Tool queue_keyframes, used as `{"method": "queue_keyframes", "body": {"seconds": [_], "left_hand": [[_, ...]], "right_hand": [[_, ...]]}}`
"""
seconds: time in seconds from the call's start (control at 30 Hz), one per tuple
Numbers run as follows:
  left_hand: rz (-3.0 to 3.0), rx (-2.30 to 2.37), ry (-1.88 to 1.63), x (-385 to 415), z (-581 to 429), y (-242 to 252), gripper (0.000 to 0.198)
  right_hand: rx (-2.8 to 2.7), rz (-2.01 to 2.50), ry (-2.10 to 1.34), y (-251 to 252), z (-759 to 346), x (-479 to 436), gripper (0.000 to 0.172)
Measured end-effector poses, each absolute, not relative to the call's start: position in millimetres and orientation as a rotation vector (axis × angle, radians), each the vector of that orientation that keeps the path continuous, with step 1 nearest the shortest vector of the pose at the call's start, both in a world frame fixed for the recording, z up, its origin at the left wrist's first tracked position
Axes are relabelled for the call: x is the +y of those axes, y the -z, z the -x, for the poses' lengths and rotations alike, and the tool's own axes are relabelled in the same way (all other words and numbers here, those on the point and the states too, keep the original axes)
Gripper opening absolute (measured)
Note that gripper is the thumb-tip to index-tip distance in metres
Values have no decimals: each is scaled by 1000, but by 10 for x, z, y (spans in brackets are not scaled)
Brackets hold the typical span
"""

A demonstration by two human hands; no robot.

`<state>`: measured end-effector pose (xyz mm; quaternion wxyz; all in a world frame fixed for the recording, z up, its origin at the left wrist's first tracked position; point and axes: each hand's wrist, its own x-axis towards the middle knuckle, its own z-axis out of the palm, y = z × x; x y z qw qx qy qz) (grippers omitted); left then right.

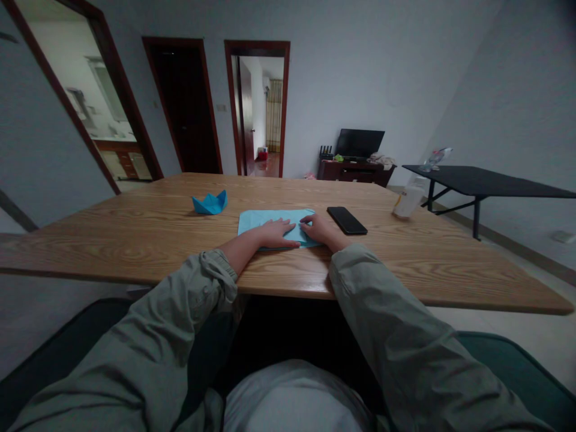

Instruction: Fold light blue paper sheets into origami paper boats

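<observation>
A light blue sheet of paper (248, 221) lies on the wooden table in front of me, with some creases and a folded part near its right side. My left hand (275, 233) rests flat across its middle, fingers stretched to the right. At the paper's right side, my right hand (320, 229) has its fingers bent and drawn together on the folded part; the exact pinch is small and partly hidden. Left of the paper stands a darker blue folded paper boat (210, 203), apart from both hands.
On the wooden table (148, 240), a black phone (347, 220) lies just right of my right hand. A whitish bottle (408, 199) stands near the right edge. Beyond are a black folding table (490, 180) and a television (360, 143) on a low cabinet.
</observation>
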<state>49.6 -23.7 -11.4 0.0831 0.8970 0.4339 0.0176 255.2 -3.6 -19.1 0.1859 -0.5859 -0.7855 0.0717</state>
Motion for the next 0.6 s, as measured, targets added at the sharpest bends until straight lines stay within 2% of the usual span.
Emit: {"method": "queue_keyframes", "body": {"seconds": [0.17,0.33,0.43,0.53,0.6], "left_hand": [[-2709,1284,-332,-216,-389,48,67],[-2649,1543,-568,-153,-356,11,37],[-2528,1580,-914,-92,-320,-12,34],[-2275,1463,-1403,-19,-249,-42,34],[-2073,1372,-1639,39,-200,-51,31]], "right_hand": [[-2041,1637,-297,132,-2565,-67,32],[-2012,1546,-341,154,-2563,-49,31],[-1893,1538,-421,179,-2569,-14,39],[-1682,1486,-489,196,-2583,31,56],[-1582,1397,-564,198,-2594,50,59]]}}
